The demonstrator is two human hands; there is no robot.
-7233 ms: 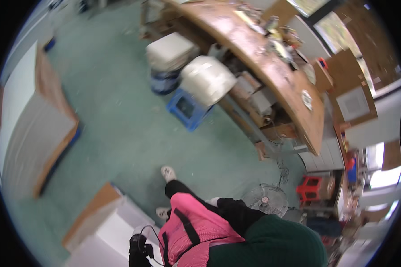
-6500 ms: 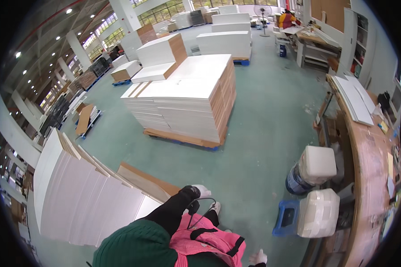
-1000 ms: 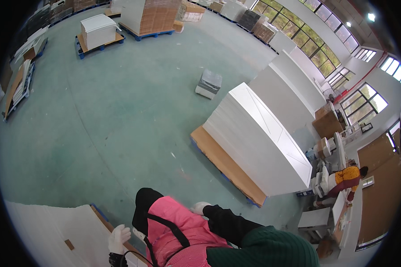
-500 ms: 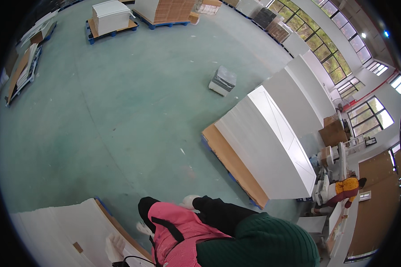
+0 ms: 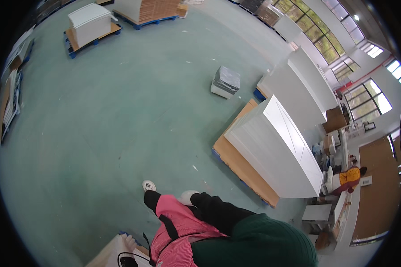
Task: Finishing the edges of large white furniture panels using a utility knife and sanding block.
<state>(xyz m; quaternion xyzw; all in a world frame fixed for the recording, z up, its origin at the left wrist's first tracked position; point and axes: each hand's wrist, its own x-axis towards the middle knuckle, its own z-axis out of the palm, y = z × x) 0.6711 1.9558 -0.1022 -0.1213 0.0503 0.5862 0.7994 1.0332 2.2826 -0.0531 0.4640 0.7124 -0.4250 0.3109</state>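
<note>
My left hand (image 5: pixel 128 243) hangs low at the left of my body, fingers loosely stretched, with nothing seen in it. Behind it lies the edge of a pale board stack (image 5: pixel 103 252), and whether the hand touches it I cannot tell. A thin black cable (image 5: pixel 136 254) loops beside that wrist. I wear a pink apron (image 5: pixel 173 231) with a black strap over dark trousers, and a green ribbed sleeve (image 5: pixel 258 240) fills the lower right. My right hand does not show. Below me, one white shoe (image 5: pixel 149 185) is stretched forward on the green floor.
To the right, a tall stack of white panels (image 5: pixel 263 147) stands on a cardboard-topped pallet (image 5: pixel 247 171), with another white stack (image 5: pixel 294 84) behind. A wrapped grey-and-white block (image 5: pixel 226 82) sits ahead. Loaded pallets (image 5: pixel 91 24) stand far left. A person (image 5: pixel 348 178) is at a bench.
My view has moved forward and turned; the board stack at lower left has mostly slid out of view. One shoe has come forward. My left hand stays low beside the apron.
</note>
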